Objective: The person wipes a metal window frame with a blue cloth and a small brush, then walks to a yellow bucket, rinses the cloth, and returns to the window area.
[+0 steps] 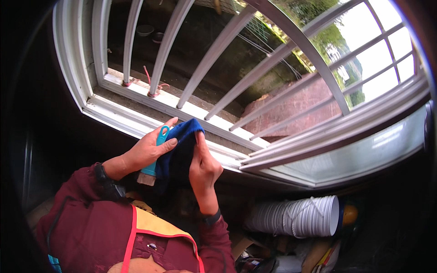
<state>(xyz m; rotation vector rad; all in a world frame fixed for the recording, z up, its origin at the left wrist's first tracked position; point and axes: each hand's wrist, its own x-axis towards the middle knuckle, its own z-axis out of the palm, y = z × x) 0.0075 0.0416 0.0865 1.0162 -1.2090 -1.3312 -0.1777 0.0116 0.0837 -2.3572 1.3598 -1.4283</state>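
Note:
My left hand [145, 152] holds a small brush [150, 170] with a teal plastic handle, its pale bristles pointing down. The same hand also pinches one side of a blue cloth [186, 128]. Against the cloth's other edge my right hand [205, 167] has its index finger raised under the top fold; its other fingers are curled, and the cloth partly hides the grip. The cloth hangs down dark between both hands, in front of the white window sill [218, 153].
Metal window bars [213, 51] rise beyond the sill, some with red ties at the base. A glass sliding pane [358, 153] is at the right. Below it lies a roped stack of white buckets [297, 216] beside a yellow round object [350, 214] and cluttered items.

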